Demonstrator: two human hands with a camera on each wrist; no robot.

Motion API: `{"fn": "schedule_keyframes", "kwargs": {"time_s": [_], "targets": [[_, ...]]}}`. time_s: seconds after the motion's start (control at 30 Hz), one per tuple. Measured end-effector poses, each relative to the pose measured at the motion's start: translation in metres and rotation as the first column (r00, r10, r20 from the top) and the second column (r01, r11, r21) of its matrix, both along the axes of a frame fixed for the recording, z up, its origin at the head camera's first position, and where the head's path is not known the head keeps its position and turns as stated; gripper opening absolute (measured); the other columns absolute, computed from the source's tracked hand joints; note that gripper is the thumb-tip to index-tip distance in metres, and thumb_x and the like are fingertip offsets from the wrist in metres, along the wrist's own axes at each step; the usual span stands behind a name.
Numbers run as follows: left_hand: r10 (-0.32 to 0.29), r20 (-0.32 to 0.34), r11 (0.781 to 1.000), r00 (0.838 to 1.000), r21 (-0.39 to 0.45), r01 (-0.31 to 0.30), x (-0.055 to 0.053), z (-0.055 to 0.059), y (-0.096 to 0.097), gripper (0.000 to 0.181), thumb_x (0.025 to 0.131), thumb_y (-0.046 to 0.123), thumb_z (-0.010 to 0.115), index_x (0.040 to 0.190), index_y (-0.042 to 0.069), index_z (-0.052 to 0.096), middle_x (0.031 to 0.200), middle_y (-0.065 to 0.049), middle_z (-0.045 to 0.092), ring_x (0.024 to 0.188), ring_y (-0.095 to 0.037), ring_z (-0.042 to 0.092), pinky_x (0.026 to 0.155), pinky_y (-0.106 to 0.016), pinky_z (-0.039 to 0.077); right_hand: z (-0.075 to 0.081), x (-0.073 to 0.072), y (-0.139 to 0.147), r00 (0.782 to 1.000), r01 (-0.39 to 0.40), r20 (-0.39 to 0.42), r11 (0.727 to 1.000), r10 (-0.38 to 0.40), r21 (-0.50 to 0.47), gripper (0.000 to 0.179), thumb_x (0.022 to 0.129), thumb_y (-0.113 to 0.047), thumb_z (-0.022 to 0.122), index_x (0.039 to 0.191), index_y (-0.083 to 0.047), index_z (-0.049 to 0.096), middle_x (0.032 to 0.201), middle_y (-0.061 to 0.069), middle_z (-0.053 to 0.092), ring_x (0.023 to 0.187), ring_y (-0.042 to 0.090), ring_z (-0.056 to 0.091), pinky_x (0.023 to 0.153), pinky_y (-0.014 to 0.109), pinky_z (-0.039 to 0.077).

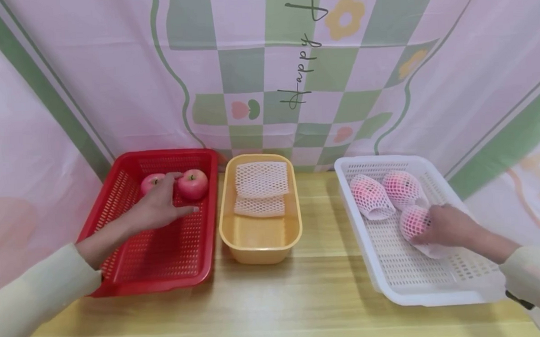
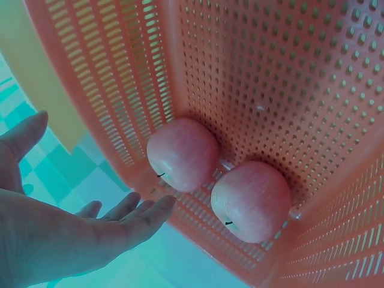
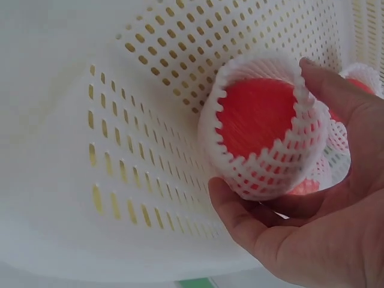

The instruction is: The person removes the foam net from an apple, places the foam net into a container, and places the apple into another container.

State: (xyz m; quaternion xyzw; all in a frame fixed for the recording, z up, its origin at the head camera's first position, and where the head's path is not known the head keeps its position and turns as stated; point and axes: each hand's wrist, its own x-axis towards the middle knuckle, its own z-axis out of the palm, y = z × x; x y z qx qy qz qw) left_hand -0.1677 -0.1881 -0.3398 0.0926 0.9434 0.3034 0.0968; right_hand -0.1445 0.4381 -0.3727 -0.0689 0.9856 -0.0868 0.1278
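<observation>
My left hand (image 1: 156, 206) reaches over the red basket (image 1: 206, 262), fingers extended and thumb spread, holding nothing. Two bare red apples lie at the basket's far end: the right apple (image 1: 193, 185) is just beyond my fingertips, and the left apple (image 1: 149, 183) is partly behind my hand. The left wrist view shows a gap between the hand (image 2: 78, 234) and both apples. In the white basket (image 1: 388, 294), my right hand (image 1: 453, 226) grips an apple in a white foam net (image 1: 414, 222). The right wrist view shows fingers and thumb around the net (image 3: 270, 174), red apple skin (image 3: 258, 117) showing through its open end.
Two more netted apples, a left one (image 1: 368, 194) and a right one (image 1: 402, 187), lie at the white basket's far end. Between the baskets stands a yellow bin (image 1: 261, 239) with flat foam nets (image 1: 261, 179) inside. A printed curtain (image 1: 243, 69) hangs behind the wooden table (image 1: 276, 304).
</observation>
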Motion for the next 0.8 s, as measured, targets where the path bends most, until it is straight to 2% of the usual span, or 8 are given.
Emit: {"fn": "schedule_keyframes", "kwargs": {"time_s": [0.1,0.2,0.43,0.6,0.7,0.8], "targets": [[-0.014,0.0,1.0,1.0,0.018,0.014,0.003,-0.001,0.001,0.097,0.094,0.029,0.082,0.158,-0.012,0.021,0.157,-0.038,0.038,0.144,-0.051,0.041,0.117,-0.069,0.037,-0.003,0.002,-0.002,0.998,-0.029,-0.061,0.999,0.03,0.02,0.051,0.074,-0.035,0.095,0.078,-0.001,0.056,0.066,0.006,0.053,0.059,0.02,0.05,0.051,0.032,0.044],[-0.017,-0.003,0.999,1.0,0.027,0.017,0.006,-0.001,0.001,0.098,0.094,0.03,0.082,0.159,-0.011,0.021,0.157,-0.037,0.038,0.145,-0.051,0.04,0.117,-0.069,0.036,-0.003,0.002,-0.004,0.996,-0.035,-0.084,0.999,0.039,0.042,0.059,0.073,-0.034,0.096,0.085,0.007,0.054,0.069,0.01,0.053,0.061,0.023,0.051,0.053,0.036,0.046],[-0.008,0.015,0.999,1.0,0.048,0.007,0.009,-0.005,0.0,0.098,0.093,0.029,0.084,0.159,-0.009,0.022,0.159,-0.035,0.036,0.143,-0.049,0.041,0.115,-0.069,0.039,-0.006,0.0,-0.011,0.999,-0.005,-0.049,1.0,0.006,0.009,0.074,0.075,-0.029,0.095,0.103,0.019,0.046,0.076,0.017,0.054,0.066,0.027,0.055,0.055,0.039,0.052],[0.009,0.037,0.999,0.999,0.041,-0.01,0.011,-0.008,0.0,0.101,0.091,0.031,0.085,0.16,-0.005,0.021,0.16,-0.031,0.037,0.142,-0.047,0.044,0.109,-0.068,0.046,-0.011,-0.002,-0.014,0.999,0.048,-0.012,0.999,-0.048,-0.007,0.088,0.077,-0.035,0.093,0.112,0.025,0.039,0.077,0.02,0.054,0.066,0.029,0.057,0.054,0.038,0.053],[0.009,0.037,0.999,0.999,0.039,-0.011,0.014,-0.009,0.0,0.101,0.091,0.031,0.085,0.16,-0.004,0.02,0.16,-0.031,0.037,0.143,-0.047,0.044,0.108,-0.067,0.047,-0.013,-0.004,-0.014,0.998,0.07,0.003,0.997,-0.07,-0.018,0.093,0.077,-0.039,0.093,0.113,0.026,0.038,0.076,0.019,0.054,0.064,0.027,0.057,0.052,0.037,0.052],[0.009,0.039,0.999,0.999,0.039,-0.01,0.017,-0.009,0.001,0.1,0.092,0.031,0.084,0.161,-0.004,0.02,0.161,-0.031,0.036,0.144,-0.046,0.044,0.11,-0.067,0.046,-0.015,-0.005,-0.012,0.997,0.078,0.004,0.996,-0.078,-0.036,0.084,0.076,-0.04,0.093,0.107,0.021,0.045,0.075,0.016,0.053,0.062,0.025,0.055,0.051,0.035,0.051]]}}
